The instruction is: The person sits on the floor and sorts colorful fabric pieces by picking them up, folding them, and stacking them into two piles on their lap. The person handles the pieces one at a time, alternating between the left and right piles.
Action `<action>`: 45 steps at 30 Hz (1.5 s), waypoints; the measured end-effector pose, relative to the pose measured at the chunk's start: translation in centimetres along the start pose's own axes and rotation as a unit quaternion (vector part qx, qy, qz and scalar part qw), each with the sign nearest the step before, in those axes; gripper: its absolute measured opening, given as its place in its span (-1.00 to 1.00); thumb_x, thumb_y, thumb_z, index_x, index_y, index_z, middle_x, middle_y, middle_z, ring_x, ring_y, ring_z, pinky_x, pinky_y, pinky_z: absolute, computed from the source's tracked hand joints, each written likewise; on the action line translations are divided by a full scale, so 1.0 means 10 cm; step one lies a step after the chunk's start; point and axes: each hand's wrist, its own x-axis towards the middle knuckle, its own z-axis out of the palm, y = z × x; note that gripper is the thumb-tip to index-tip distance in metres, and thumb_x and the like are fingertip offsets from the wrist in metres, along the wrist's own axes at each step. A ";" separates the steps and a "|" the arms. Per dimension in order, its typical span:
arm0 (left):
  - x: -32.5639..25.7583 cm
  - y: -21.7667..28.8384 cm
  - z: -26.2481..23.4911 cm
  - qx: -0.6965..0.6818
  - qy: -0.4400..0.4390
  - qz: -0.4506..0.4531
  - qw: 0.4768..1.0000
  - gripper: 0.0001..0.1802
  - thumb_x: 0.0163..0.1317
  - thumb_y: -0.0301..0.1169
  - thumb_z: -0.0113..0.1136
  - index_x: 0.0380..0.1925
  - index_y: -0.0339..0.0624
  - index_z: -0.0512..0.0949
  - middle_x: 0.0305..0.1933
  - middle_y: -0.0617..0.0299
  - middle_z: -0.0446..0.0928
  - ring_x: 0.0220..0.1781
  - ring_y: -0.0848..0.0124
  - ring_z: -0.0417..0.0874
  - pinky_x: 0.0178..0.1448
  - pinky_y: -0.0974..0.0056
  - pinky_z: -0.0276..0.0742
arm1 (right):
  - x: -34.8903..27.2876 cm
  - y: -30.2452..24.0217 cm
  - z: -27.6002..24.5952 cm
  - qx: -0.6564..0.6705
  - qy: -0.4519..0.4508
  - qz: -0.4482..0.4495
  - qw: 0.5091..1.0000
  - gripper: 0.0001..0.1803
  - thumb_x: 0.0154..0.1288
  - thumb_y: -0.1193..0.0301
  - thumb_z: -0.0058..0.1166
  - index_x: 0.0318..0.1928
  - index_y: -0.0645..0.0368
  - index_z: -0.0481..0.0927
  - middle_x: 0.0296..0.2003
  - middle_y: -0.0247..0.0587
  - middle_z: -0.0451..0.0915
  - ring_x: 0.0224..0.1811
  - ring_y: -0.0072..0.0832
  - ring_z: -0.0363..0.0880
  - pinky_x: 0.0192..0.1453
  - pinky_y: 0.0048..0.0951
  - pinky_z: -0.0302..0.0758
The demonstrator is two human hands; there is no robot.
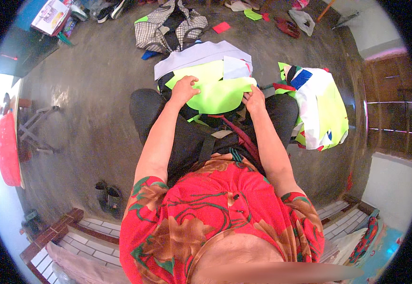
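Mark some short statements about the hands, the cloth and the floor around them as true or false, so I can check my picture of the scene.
1. The right hand is at the right end of the green cloth. True.
2. The left hand holds scissors. False: the left hand is at the green cloth's left side, and no scissors show in it.
3. A checked cloth lies on the floor beyond the hands. True.
4. The white and green bundle is on the person's left. False: that bundle is on the right.
5. A small red piece lies to the right of the checked cloth. True.
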 end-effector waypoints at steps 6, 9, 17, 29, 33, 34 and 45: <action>-0.08 0.02 0.01 0.131 0.024 0.046 0.990 -0.57 -0.11 -0.42 0.31 -0.13 -0.03 0.54 -0.19 0.15 0.54 -0.17 0.16 0.60 -0.09 0.09 0.52 | -0.16 -0.04 0.13 -0.098 0.071 -0.112 0.986 -0.65 0.26 0.40 0.00 0.06 0.16 0.43 -0.09 -0.21 0.56 -0.05 -0.27 0.54 -0.04 -0.26 0.47; -0.08 0.00 0.02 0.144 0.030 0.052 0.988 -0.58 -0.11 -0.40 0.29 -0.13 -0.01 0.55 -0.22 0.17 0.55 -0.20 0.18 0.60 -0.11 0.09 0.53 | -0.19 -0.02 0.15 -0.327 0.139 -0.406 0.842 -0.57 0.15 0.48 0.08 0.07 0.23 0.42 0.07 -0.06 0.43 0.13 -0.12 0.38 0.16 -0.19 0.34; -0.02 0.04 0.02 0.139 0.015 0.050 0.989 -0.62 -0.05 -0.48 0.17 -0.13 -0.02 0.56 -0.15 0.10 0.57 -0.14 0.12 0.60 -0.08 0.07 0.51 | -0.48 0.13 0.30 -0.724 -0.032 -0.401 0.560 -0.32 0.07 0.25 0.21 0.25 -0.10 0.31 0.31 -0.03 0.16 0.35 -0.10 0.13 0.26 0.00 0.24; -0.06 0.13 -0.01 0.162 0.015 0.045 0.986 -0.57 -0.08 -0.50 0.28 -0.10 -0.06 0.54 -0.43 0.16 0.56 -0.33 0.16 0.62 -0.24 0.08 0.50 | -0.55 0.22 0.27 -0.720 -0.086 -0.360 0.587 -0.27 0.14 0.23 0.18 0.32 -0.11 0.20 0.41 -0.06 -0.02 0.45 -0.06 -0.04 0.29 0.19 0.17; -0.07 0.09 -0.01 0.143 0.019 0.043 0.989 -0.57 -0.09 -0.51 0.29 -0.11 -0.05 0.56 -0.46 0.18 0.54 -0.39 0.17 0.59 -0.27 0.11 0.48 | -0.63 0.11 0.30 -0.710 -0.079 -0.382 0.587 -0.28 0.12 0.26 0.19 0.31 -0.05 0.24 0.39 0.01 0.00 0.41 -0.01 0.04 0.27 0.08 0.23; -0.06 0.08 -0.03 0.145 0.015 0.040 0.989 -0.57 -0.08 -0.51 0.29 -0.11 -0.05 0.56 -0.46 0.18 0.54 -0.39 0.18 0.59 -0.28 0.11 0.48 | -0.64 0.07 0.31 -0.686 -0.069 -0.415 0.593 -0.27 0.11 0.28 0.20 0.30 -0.02 0.25 0.38 0.01 0.02 0.39 -0.01 0.07 0.27 0.05 0.24; -0.08 0.05 -0.01 0.171 0.020 0.030 0.985 -0.55 -0.09 -0.48 0.30 -0.08 -0.07 0.55 -0.41 0.19 0.55 -0.36 0.21 0.60 -0.24 0.12 0.50 | -1.04 -1.41 -0.77 -0.588 0.253 -0.504 0.579 -0.29 0.02 0.25 0.27 0.21 0.11 0.36 0.25 0.09 0.26 0.31 -0.05 0.22 0.30 0.02 0.17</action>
